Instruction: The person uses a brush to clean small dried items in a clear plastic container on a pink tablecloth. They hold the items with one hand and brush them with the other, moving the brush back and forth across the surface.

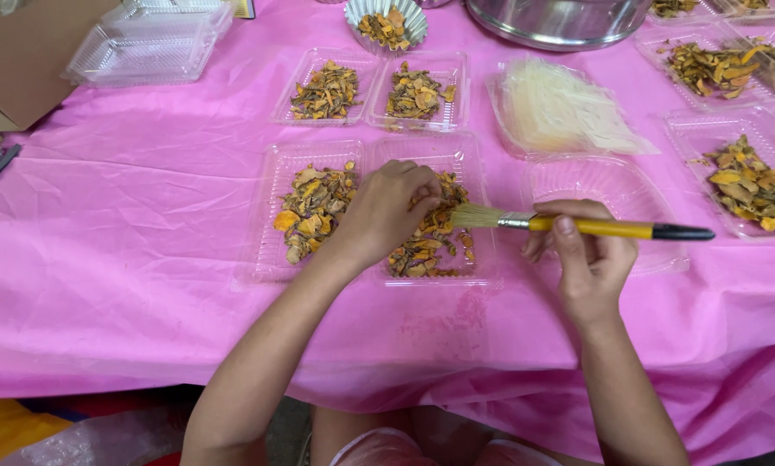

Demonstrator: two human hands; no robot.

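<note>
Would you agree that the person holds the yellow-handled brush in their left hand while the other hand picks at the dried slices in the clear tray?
Not quite: the head view shows the yellow-handled brush in the right hand. The left hand picks at the dried slices in the clear tray.

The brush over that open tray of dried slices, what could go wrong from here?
1. The brush bristles lie at the tray edge by the slices; a hard sweep may flick pieces onto the pink cloth.
2. The left hand presses into the slices beside the bristles, so the light clear tray could slide or tip.
3. The right hand hovers over an empty tray and might crush it.
</note>
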